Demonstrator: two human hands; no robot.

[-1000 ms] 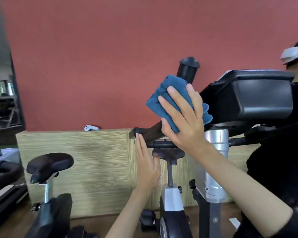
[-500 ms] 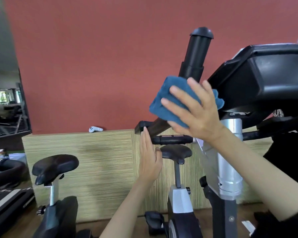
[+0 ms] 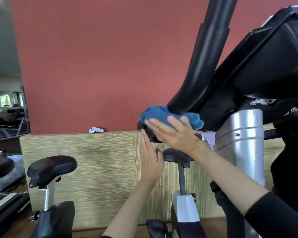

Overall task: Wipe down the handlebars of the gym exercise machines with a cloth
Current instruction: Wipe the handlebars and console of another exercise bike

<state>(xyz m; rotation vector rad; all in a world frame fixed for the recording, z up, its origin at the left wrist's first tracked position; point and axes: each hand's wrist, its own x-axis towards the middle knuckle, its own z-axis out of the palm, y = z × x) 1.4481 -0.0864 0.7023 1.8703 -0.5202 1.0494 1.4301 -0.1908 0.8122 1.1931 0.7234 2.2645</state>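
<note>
Closest to the camera, two bare arms are seen reaching up. The L hand (image 3: 150,162) is held flat, fingers straight & together, and nothing is held by it. Its tips are right by a dark stub end under the bar; touching or not can't be told. The R hand (image 3: 175,133) is laid flat w/ fingers spread. The blue cloth (image 3: 159,113) is pressed by it onto the low end of the black handlebar (image 3: 208,54). The cloth is bunched under the bar there, near the silver post (image 3: 241,145).

The bar's long line goes from the cloth, low & left, steeply up to the right. Its top is cut off by the picture edge, so it points up. Its low part is bent toward the left.

The job is judged only partly done. Just the low end is being rubbed; if the tall part is clean can't be told.

Farther back, a bike seat (image 3: 50,166), a second seat (image 3: 176,156) & a white controller (image 3: 96,130) on the ledge (image 3: 67,134) are seen. Other machines' bars are prob. left to do.
</note>
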